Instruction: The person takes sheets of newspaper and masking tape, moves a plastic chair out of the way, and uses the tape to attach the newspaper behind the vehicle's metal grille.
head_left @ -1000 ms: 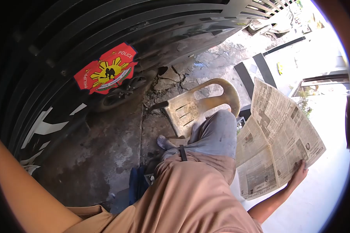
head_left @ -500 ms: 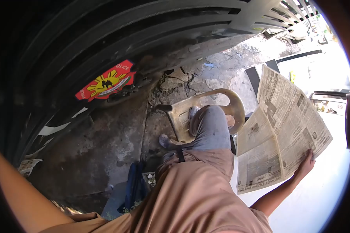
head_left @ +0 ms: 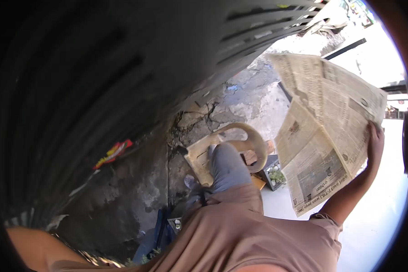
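My right hand [head_left: 375,136] grips the right edge of an opened newspaper [head_left: 328,120], its fingers closed on the paper. The sheet is spread and creased, held up at my right with its print upside down to me; part of its far edge is blurred. On the left, only my left arm [head_left: 41,249] shows at the lower edge; the hand itself is out of view. My leg in grey-blue trousers [head_left: 229,167] is in front of a beige plastic chair [head_left: 197,156].
A dark slatted gate [head_left: 122,77] with a red-and-yellow sticker [head_left: 113,154] rises along the left. Cracked concrete floor [head_left: 136,195] lies below. A white surface [head_left: 276,204] stretches under the newspaper, beside a small planter [head_left: 275,176]. Something dark blue [head_left: 161,226] lies near my left side.
My right hand has lifted the newspaper, moving up and to the right in view. The head view has turned, and the gate now fills more of the left side.
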The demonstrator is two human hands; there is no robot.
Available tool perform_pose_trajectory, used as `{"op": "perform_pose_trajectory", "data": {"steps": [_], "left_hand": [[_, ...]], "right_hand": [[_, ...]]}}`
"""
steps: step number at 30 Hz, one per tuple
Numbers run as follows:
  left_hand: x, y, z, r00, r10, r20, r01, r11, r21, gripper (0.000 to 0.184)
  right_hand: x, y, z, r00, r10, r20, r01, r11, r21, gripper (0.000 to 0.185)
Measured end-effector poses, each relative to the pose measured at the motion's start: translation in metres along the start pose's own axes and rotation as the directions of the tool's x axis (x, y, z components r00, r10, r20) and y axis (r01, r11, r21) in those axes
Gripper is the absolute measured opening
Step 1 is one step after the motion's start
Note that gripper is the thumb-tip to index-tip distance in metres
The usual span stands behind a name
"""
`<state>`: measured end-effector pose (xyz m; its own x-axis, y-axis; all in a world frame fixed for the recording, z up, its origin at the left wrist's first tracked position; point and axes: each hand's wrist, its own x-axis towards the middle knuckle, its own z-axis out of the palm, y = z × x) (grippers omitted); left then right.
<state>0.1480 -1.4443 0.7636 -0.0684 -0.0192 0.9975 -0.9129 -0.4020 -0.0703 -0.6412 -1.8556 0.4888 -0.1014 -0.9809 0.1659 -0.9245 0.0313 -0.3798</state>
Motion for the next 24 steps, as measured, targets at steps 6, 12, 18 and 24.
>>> {"op": "perform_pose_trajectory", "data": {"steps": [6, 12, 18, 24], "left_hand": [[0.037, -0.067, 0.011, 0.985, -0.16, 0.07, 0.161, 0.987, -0.001, 0.042], [0.004, -0.19, -0.001, 0.893, 0.154, 0.423, -0.262, 0.942, 0.21, 0.043], [-0.063, -0.148, 0.009, 0.881, -0.111, 0.46, 0.057, 0.99, 0.128, 0.042], [-0.133, -0.105, 0.032, 0.881, -0.058, 0.47, 0.0, 0.992, 0.123, 0.037]], "right_hand": [[0.033, -0.129, -0.026, 0.998, 0.042, 0.056, -0.042, 0.999, 0.001, 0.04], [0.011, -0.194, -0.076, 0.995, 0.095, 0.027, -0.091, 0.988, -0.128, 0.038], [0.001, -0.233, -0.084, 0.99, 0.124, -0.061, -0.132, 0.979, -0.154, 0.039], [0.002, -0.198, -0.058, 0.924, -0.175, -0.339, 0.156, 0.984, -0.083, 0.034]]}}
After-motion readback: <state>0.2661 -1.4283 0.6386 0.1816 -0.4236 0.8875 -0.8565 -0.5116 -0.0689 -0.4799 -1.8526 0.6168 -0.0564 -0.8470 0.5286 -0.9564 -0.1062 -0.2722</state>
